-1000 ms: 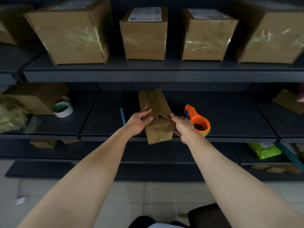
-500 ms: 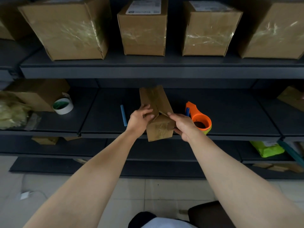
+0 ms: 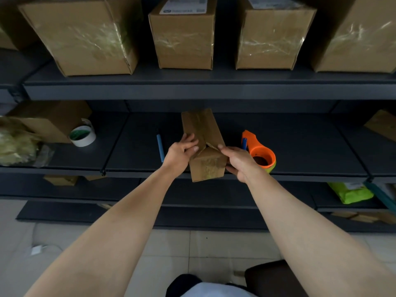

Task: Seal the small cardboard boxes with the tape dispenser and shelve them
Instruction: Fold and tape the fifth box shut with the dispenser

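A small, long cardboard box (image 3: 203,133) lies on the middle shelf (image 3: 300,146), its near end hanging slightly over the shelf's front edge. My left hand (image 3: 181,154) grips its left side, thumb on the top flap. My right hand (image 3: 237,161) grips the right side, with its forefinger on the top seam, where the flaps gape a little. The orange tape dispenser (image 3: 258,153) rests on the shelf just right of my right hand.
Several taped boxes (image 3: 184,37) stand on the upper shelf. A white tape roll (image 3: 82,136) and an open box (image 3: 51,118) sit at the left, a blue pen (image 3: 160,146) beside my left hand. A green packet (image 3: 349,192) lies lower right.
Both hands stay on the box and shift slightly along its top flaps. The view has tilted down a little.
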`<state>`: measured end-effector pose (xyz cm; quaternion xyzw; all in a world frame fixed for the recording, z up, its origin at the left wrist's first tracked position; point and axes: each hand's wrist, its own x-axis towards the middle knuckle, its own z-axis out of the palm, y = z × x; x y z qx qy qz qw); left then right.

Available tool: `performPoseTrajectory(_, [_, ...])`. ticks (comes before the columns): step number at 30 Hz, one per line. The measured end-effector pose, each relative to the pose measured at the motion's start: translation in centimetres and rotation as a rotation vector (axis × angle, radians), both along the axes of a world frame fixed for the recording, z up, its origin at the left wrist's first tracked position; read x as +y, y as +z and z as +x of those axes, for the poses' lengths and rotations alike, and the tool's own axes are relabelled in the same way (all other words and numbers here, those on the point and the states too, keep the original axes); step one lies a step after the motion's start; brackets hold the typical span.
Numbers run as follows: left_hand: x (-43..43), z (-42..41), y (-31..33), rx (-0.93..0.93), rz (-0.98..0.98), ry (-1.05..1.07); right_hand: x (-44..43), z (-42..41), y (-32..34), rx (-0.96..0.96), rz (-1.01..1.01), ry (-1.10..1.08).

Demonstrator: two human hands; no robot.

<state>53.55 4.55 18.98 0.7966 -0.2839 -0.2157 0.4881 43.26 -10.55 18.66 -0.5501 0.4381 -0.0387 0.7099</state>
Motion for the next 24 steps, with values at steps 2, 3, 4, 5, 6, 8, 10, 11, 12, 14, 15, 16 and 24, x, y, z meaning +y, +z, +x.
performPoseTrajectory(2, [0.0,0.0,0.0,-0.004,0.003,-0.004,-0.2,-0.1,0.0,0.002,-0.026,0.025])
performPoseTrajectory(3, [0.0,0.1,0.1,-0.007,0.005,-0.008,-0.3,-0.1,-0.1,0.002,-0.061,0.048])
performPoseTrajectory(4, [0.0,0.1,0.1,-0.007,0.007,-0.011,-0.3,-0.1,-0.2,0.005,-0.113,0.076])
performPoseTrajectory(5, [0.0,0.1,0.1,-0.002,0.006,-0.011,-0.3,-0.1,-0.2,0.007,-0.174,0.105])
performPoseTrajectory(6, [0.0,0.1,0.2,0.003,0.007,-0.010,-0.2,-0.1,-0.2,0.005,-0.228,0.126])
performPoseTrajectory(8, [0.0,0.2,0.2,0.007,0.014,-0.011,-0.1,-0.1,0.0,-0.008,-0.298,0.149])
performPoseTrajectory(10, [-0.1,0.3,0.3,0.009,0.033,-0.011,0.0,0.0,0.1,-0.007,-0.349,0.176])
performPoseTrajectory(11, [-0.1,0.3,0.4,0.011,0.037,-0.010,0.0,0.0,0.2,-0.007,-0.363,0.183])
performPoseTrajectory(12, [-0.2,0.3,0.4,0.015,0.034,-0.008,0.0,-0.1,0.2,-0.010,-0.365,0.185])
performPoseTrajectory(14, [-0.2,0.3,0.3,0.017,0.021,-0.001,0.2,-0.4,0.2,-0.009,-0.357,0.175])
performPoseTrajectory(15, [-0.2,0.2,0.2,0.011,0.021,0.002,0.2,-0.6,0.0,-0.014,-0.365,0.149])
performPoseTrajectory(16, [-0.2,0.1,0.1,0.004,0.026,0.004,0.2,-0.8,-0.2,-0.030,-0.385,0.085])
performPoseTrajectory(24, [-0.2,0.0,0.0,-0.161,0.146,-0.045,-1.8,-1.3,-2.3,0.406,-0.881,-0.048])
